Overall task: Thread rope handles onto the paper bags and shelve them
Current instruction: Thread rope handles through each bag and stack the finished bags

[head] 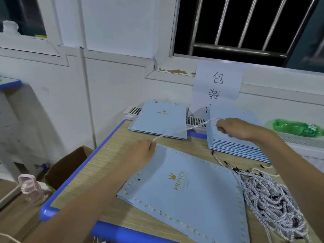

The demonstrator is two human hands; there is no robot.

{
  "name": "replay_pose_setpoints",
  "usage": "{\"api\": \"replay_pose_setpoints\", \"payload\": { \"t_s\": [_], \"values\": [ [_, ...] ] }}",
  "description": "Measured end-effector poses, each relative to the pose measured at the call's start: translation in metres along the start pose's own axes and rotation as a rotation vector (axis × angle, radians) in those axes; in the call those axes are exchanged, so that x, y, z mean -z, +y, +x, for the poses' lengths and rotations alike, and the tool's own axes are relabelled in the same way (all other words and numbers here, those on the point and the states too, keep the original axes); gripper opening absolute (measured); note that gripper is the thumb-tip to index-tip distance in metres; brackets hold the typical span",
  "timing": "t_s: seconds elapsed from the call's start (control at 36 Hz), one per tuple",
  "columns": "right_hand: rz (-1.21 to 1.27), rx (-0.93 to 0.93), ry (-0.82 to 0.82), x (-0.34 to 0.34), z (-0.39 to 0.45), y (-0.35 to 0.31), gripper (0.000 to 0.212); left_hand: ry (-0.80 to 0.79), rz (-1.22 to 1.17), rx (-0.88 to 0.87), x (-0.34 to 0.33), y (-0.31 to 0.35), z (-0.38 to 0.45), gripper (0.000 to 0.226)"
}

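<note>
A flat light-blue paper bag (185, 193) with a gold crown print lies in front of me on the desk. My left hand (140, 153) pinches one end of a white twisted rope (182, 130) at the bag's far left corner. My right hand (235, 128) grips the rope's other end, so it stretches taut between them above the desk. A heap of loose rope handles (270, 195) lies to the right of the bag. A stack of blue bags (233, 142) sits under my right hand, and a smaller pile of bags (159, 120) lies at the desk's far edge.
The wooden desk (98, 172) has a blue rim. A cardboard box (68, 165) and a pink-capped bottle (29, 186) stand at its left. A green plastic bottle (296, 128) lies at the right by the wall. A paper sign (217, 85) hangs below the barred window.
</note>
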State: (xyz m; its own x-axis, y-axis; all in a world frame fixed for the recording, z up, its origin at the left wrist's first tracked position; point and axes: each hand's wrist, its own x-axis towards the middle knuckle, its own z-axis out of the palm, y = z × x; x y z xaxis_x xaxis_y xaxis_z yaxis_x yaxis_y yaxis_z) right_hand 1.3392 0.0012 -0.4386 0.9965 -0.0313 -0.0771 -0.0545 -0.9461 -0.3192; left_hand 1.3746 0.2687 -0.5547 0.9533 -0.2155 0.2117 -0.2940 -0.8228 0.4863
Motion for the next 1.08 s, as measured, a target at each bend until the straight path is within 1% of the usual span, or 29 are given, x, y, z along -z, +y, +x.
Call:
{"api": "replay_pose_setpoints", "payload": {
  "t_s": [0.06, 0.11, 0.14, 0.17, 0.25, 0.33, 0.39, 0.42, 0.47, 0.53, 0.56, 0.61, 0.64, 0.69, 0.75, 0.83, 0.86, 0.92, 0.94, 0.97, 1.03, 1.08],
  "values": [
    [0.159, 0.003, -0.183, -0.01, -0.002, -0.014, 0.034, -0.046, -0.04, 0.059, 0.003, 0.0, 0.009, 0.046],
    [0.252, 0.002, -0.354, -0.025, -0.003, -0.026, 0.035, -0.066, -0.042, 0.095, 0.006, 0.0, 0.016, 0.047],
    [0.288, 0.01, -0.415, -0.034, -0.003, -0.031, 0.036, -0.07, -0.049, 0.118, 0.007, -0.001, 0.019, 0.047],
    [0.322, 0.02, -0.455, -0.044, -0.003, -0.035, 0.037, -0.078, -0.073, 0.142, 0.008, -0.003, 0.02, 0.046],
    [0.402, 0.042, -0.504, -0.07, -0.003, -0.044, 0.04, -0.122, -0.174, 0.179, 0.015, -0.006, 0.016, 0.042],
    [0.431, 0.091, -0.555, -0.08, -0.007, -0.05, 0.05, -0.147, -0.107, 0.131, 0.029, -0.009, 0.0, 0.044],
    [0.479, 0.104, -0.562, -0.081, -0.007, -0.052, 0.052, -0.226, -0.068, 0.118, 0.041, -0.013, -0.014, 0.048],
    [0.483, 0.111, -0.541, -0.081, -0.007, -0.052, 0.048, -0.293, -0.06, 0.125, 0.047, -0.015, -0.021, 0.048],
    [0.425, 0.173, -0.465, -0.081, -0.008, -0.052, 0.033, -0.416, -0.041, 0.122, 0.056, -0.019, -0.034, 0.044],
    [0.337, 0.267, -0.367, -0.084, -0.009, -0.052, 0.015, -0.489, -0.062, 0.087, 0.061, -0.023, -0.046, 0.035],
    [0.304, 0.301, -0.309, -0.086, -0.01, -0.052, 0.011, -0.507, -0.087, 0.061, 0.062, -0.025, -0.052, 0.03],
    [0.267, 0.378, -0.199, -0.092, -0.011, -0.053, 0.022, -0.509, -0.138, 0.017, 0.063, -0.028, -0.06, 0.025],
    [0.247, 0.424, -0.181, -0.095, -0.012, -0.053, 0.03, -0.5, -0.164, 0.011, 0.062, -0.028, -0.062, 0.023],
    [0.226, 0.481, -0.226, -0.099, -0.015, -0.053, 0.039, -0.469, -0.217, 0.024, 0.06, -0.029, -0.066, 0.022],
    [0.212, 0.478, -0.264, -0.104, -0.016, -0.051, 0.03, -0.432, -0.244, 0.033, 0.056, -0.03, -0.068, 0.02],
    [0.261, 0.442, -0.22, -0.108, -0.015, -0.047, 0.013, -0.388, -0.276, 0.023, 0.051, -0.032, -0.07, 0.021],
    [0.233, 0.441, -0.186, -0.109, -0.014, -0.046, 0.01, -0.379, -0.294, 0.025, 0.05, -0.032, -0.07, 0.023],
    [0.106, 0.459, -0.044, -0.108, -0.008, -0.047, 0.007, -0.375, -0.33, 0.033, 0.051, -0.033, -0.07, 0.03],
    [0.081, 0.47, 0.057, -0.105, -0.004, -0.049, 0.008, -0.379, -0.343, 0.038, 0.051, -0.033, -0.069, 0.034],
    [0.108, 0.469, 0.167, -0.1, 0.0, -0.053, 0.009, -0.385, -0.352, 0.042, 0.051, -0.033, -0.069, 0.038],
    [0.285, 0.473, 0.378, -0.084, 0.005, -0.066, 0.011, -0.391, -0.357, 0.053, 0.051, -0.033, -0.067, 0.041],
    [0.483, 0.498, 0.546, -0.065, 0.005, -0.082, 0.01, -0.397, -0.369, 0.071, 0.051, -0.033, -0.066, 0.041]
  ]
}}
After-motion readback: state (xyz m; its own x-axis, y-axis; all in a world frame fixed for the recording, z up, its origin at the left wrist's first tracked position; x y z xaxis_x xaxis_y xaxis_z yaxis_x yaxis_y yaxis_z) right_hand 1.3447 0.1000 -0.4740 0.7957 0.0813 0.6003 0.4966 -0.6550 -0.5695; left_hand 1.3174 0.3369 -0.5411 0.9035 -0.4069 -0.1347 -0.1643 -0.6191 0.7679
